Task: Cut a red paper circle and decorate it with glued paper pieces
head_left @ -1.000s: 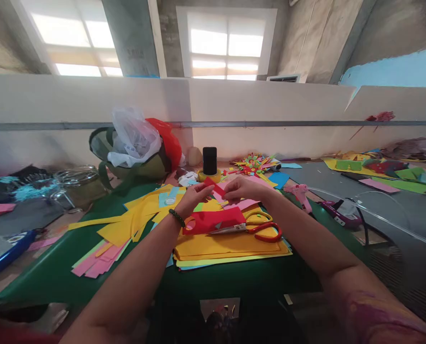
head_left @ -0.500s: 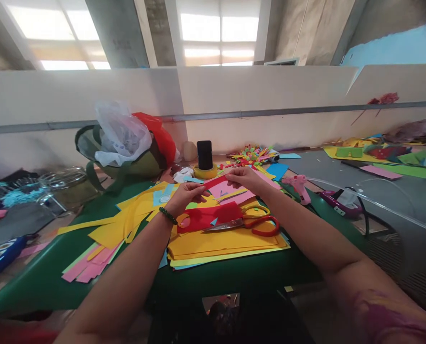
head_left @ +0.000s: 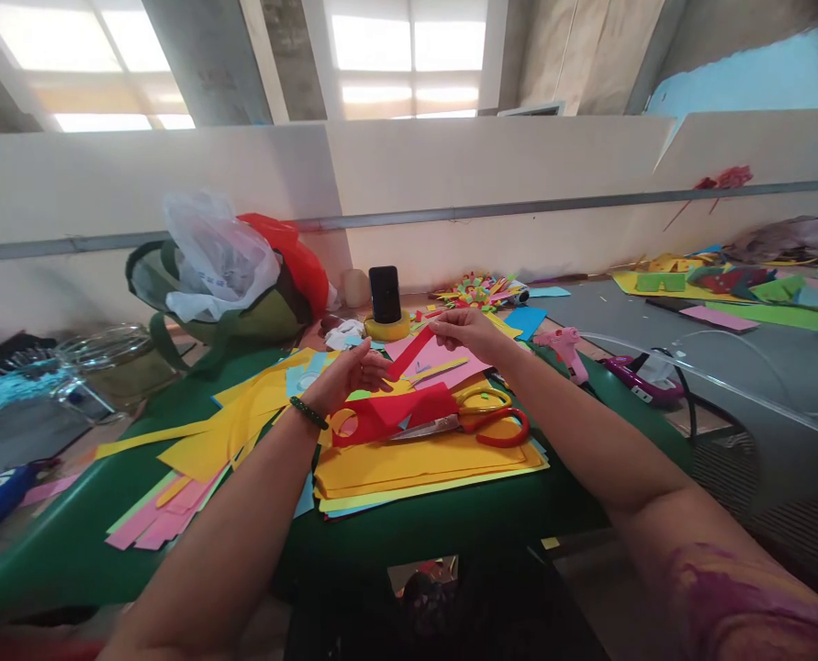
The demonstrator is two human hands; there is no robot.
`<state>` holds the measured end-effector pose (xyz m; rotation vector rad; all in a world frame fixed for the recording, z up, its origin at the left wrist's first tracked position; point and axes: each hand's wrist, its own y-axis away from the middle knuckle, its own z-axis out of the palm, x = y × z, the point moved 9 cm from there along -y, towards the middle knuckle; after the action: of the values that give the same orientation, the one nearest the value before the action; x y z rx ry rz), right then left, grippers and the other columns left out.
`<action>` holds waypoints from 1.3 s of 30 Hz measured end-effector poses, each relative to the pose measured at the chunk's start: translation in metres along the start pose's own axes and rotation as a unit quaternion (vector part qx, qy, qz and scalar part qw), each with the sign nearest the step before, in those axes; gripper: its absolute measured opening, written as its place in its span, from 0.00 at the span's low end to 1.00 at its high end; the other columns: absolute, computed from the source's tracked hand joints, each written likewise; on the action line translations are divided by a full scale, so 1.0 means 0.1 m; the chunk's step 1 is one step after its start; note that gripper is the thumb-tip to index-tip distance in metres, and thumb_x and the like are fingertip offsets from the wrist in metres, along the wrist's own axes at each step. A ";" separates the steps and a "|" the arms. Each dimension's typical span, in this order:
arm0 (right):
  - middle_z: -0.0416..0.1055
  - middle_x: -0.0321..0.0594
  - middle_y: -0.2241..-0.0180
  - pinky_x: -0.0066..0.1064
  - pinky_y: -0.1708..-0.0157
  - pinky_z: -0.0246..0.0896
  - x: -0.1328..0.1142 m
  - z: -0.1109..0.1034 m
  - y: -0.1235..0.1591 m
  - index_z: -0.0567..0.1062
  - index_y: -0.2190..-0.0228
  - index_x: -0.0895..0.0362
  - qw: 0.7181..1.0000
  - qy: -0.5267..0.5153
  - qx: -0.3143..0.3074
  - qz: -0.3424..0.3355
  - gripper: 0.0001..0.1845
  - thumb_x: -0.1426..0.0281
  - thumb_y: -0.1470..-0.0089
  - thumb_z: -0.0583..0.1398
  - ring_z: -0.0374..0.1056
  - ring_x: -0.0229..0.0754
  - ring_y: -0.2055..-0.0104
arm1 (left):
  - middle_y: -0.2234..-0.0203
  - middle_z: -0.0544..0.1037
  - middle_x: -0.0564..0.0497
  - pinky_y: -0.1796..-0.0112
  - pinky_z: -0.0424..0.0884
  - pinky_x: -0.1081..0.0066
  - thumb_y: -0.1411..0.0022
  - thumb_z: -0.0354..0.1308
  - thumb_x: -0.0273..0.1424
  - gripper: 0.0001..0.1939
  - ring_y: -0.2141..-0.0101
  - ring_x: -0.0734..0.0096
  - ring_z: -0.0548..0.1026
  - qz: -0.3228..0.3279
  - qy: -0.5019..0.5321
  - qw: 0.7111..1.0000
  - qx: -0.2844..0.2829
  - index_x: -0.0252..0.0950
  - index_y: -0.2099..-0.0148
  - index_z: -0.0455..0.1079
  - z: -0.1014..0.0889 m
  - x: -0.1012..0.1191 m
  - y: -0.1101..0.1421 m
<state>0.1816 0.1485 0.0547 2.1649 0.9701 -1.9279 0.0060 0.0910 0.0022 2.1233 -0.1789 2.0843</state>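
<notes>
Since the last look, I see the red strip (head_left: 412, 354) has tipped more and the left hand (head_left: 351, 375) has let its fingers spread. Going left to right: the left hand is loose, just by the strip's low end; I can't tell if it touches. The strip slants up over the pink paper (head_left: 461, 363). The right hand (head_left: 469, 332) pinches the strip's upper part.

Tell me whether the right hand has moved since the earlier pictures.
Yes: the right hand has moved to the right, judged against the upright phone.
</notes>
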 end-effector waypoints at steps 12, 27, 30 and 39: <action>0.71 0.35 0.80 0.21 0.78 0.59 0.32 -0.11 -0.06 0.73 0.78 0.59 0.994 0.063 0.057 0.074 0.12 0.64 0.53 0.66 0.63 0.30 0.79 | 0.72 0.81 0.46 0.70 0.71 0.71 0.53 0.65 0.54 0.27 0.72 0.67 0.78 0.047 -0.166 0.982 0.079 0.34 0.66 0.74 -0.05 0.03 -0.04; 0.70 0.37 0.85 0.26 0.79 0.54 0.84 -0.43 -0.05 0.76 0.84 0.61 0.906 0.351 -0.030 0.234 0.06 0.76 0.60 0.66 0.63 0.36 0.81 | 0.78 0.78 0.49 0.73 0.72 0.70 0.48 0.62 0.45 0.16 0.75 0.67 0.76 0.086 -0.310 0.947 0.026 0.36 0.74 0.73 0.10 0.02 -0.08; 0.71 0.35 0.84 0.26 0.78 0.52 0.81 -0.45 -0.08 0.80 0.79 0.60 0.884 0.412 -0.040 0.217 0.01 0.74 0.60 0.66 0.64 0.37 0.77 | 0.78 0.78 0.49 0.72 0.70 0.70 0.48 0.61 0.44 0.16 0.73 0.66 0.76 0.097 -0.322 0.941 0.039 0.36 0.73 0.73 0.07 0.01 -0.09; 0.69 0.36 0.84 0.27 0.77 0.52 0.84 -0.35 -0.04 0.80 0.76 0.60 0.860 0.457 -0.082 0.213 0.04 0.73 0.60 0.66 0.63 0.37 0.78 | 0.77 0.79 0.49 0.72 0.68 0.70 0.48 0.59 0.44 0.15 0.73 0.66 0.75 0.101 -0.349 0.931 0.036 0.37 0.73 0.74 0.04 -0.05 -0.13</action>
<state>0.2107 0.2012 -0.0141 2.8653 0.5774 -0.5478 0.0127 0.1031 -0.0027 2.9094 -0.4218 1.3275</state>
